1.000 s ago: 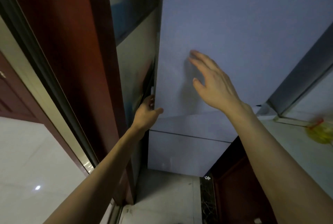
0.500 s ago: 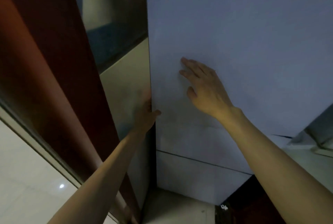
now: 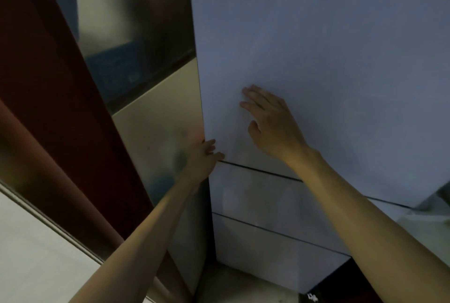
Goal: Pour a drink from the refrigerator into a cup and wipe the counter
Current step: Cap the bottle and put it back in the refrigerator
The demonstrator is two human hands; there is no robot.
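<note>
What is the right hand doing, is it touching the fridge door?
Touching. The head view shows the right hand lying flat on the front of the refrigerator door, fingers straight, with no gap under the fingertips.

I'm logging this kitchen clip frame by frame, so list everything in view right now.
door: one, pale blue-grey, the fridge's upper front.
drawers: two, pale grey, stacked below the door.
fridge side: one, reflective steel, left of the door.
panel: one, dark red, far left.
floor: pale tiles, lower left.
cabinet: one, dark, lower right.
left hand: one, grips the door's lower left edge.
right hand: one, fingers straight, flat on the door.
</note>
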